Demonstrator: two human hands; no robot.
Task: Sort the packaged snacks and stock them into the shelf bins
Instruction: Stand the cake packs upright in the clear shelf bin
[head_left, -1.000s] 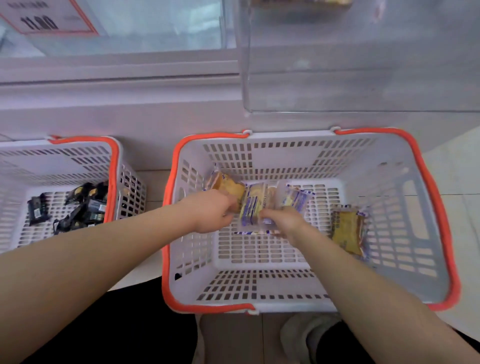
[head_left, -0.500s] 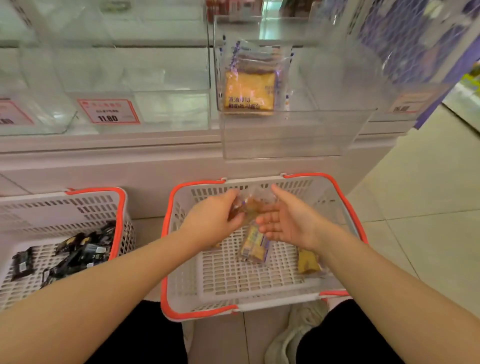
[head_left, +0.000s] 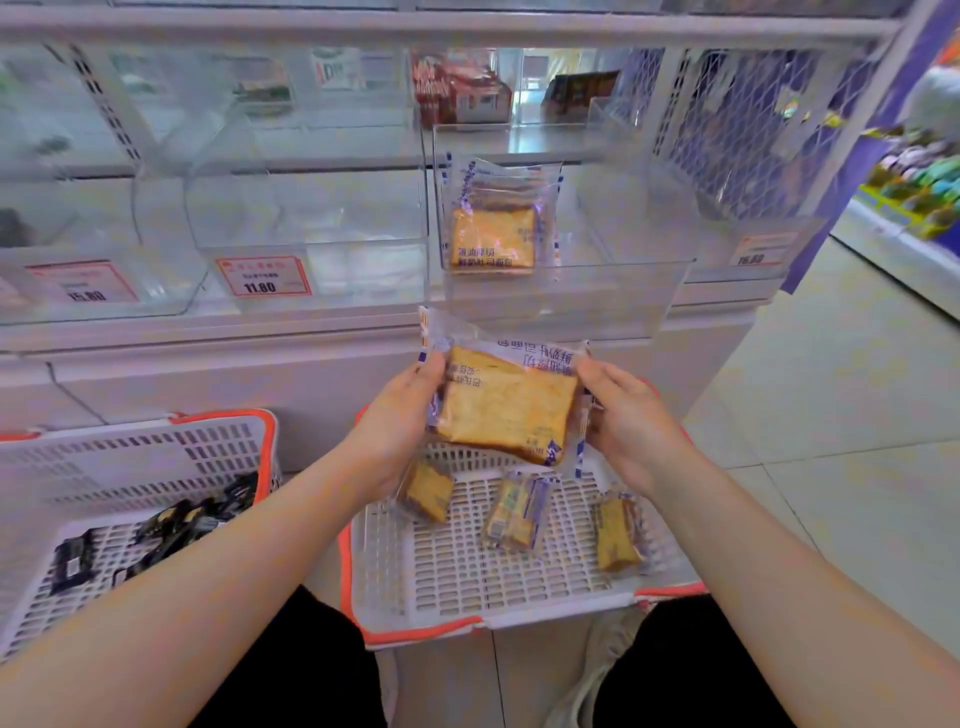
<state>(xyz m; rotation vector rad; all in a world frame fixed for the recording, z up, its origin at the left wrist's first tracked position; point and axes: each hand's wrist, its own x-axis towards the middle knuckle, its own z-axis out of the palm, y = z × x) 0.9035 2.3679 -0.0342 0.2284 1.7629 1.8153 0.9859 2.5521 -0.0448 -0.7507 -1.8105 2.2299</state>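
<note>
Now bread packet (head_left: 506, 402) pinched between both hands' fingers (head_left: 431, 371).

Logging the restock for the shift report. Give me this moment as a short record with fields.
held item: clear-wrapped golden toast bread packet, raised in front of the shelf
left hand: grips the packet's left edge
right hand: holds its right edge
target bin: clear plastic shelf bin with matching bread packets standing inside
source: white slotted basket with orange rim, three bread packets left in it
other basket: white basket on the left, holds small black-wrapped snacks
</note>
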